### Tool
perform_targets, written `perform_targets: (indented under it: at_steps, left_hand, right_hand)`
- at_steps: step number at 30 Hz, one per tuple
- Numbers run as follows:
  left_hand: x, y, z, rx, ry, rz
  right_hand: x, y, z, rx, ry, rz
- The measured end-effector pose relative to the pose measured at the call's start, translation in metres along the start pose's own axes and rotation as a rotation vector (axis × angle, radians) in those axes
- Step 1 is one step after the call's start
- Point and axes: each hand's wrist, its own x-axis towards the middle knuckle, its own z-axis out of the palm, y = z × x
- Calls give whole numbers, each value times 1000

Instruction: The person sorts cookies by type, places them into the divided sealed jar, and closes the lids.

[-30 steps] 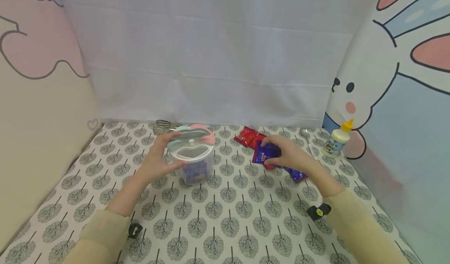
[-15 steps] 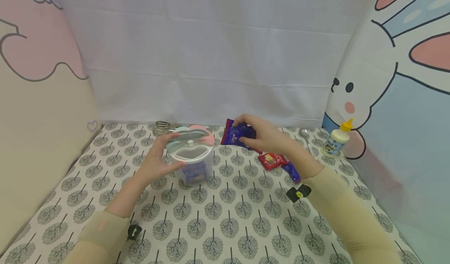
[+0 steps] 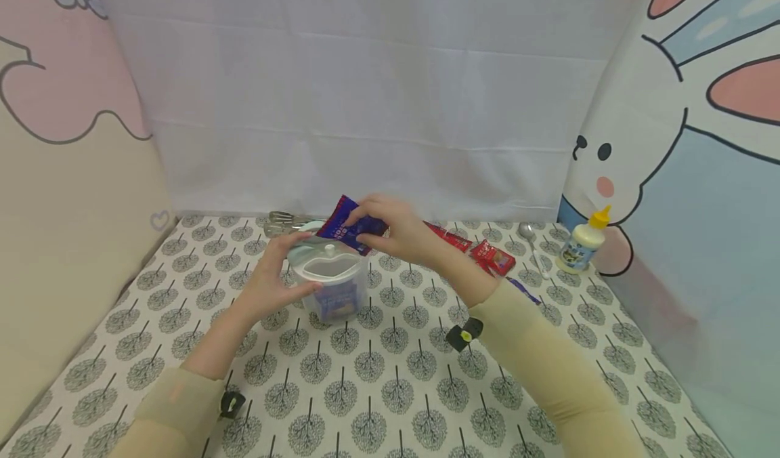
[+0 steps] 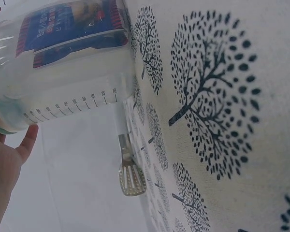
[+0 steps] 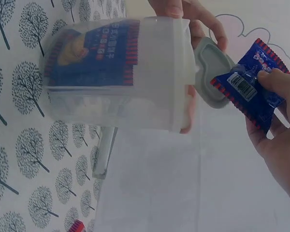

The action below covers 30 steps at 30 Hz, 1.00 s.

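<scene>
A clear plastic canister (image 3: 350, 299) stands upright on the table, with a blue snack packet (image 5: 94, 60) inside it. Its lid has a white section (image 3: 332, 266) and a raised grey-green flap (image 5: 210, 79). My left hand (image 3: 271, 275) grips the lid's left side, thumb in front and fingers behind. Over the lid's back right, my right hand (image 3: 399, 227) pinches another blue snack packet (image 3: 337, 224) with red crimped ends. In the right wrist view this packet is beside the raised flap; whether they touch I cannot tell.
Red snack packets (image 3: 496, 258) and a partly hidden blue one (image 3: 523, 290) lie to the right of the canister. A spoon (image 3: 533, 248) and a yellow-capped glue bottle (image 3: 581, 244) are farther right. A slotted turner (image 4: 132, 179) lies behind the canister.
My right hand has lifted the blue packet from the pile and carried it left to above the canister. Some of the remaining packets have shifted. The left hand keeps its hold.
</scene>
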Motion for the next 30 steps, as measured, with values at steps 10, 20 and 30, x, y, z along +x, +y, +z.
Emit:
perform_targets:
  at_steps: [10,20,30]
  left_hand:
    - [-1,-2,1,18,4,14]
    - [1,-2,2,1,1,60]
    - [1,-3,2,-16,8,61]
  right_hand:
    - [-2,4,41,187,43,32]
    - [-15,9,60,245,20,22]
    - [-15,11,63,209,-79,-19]
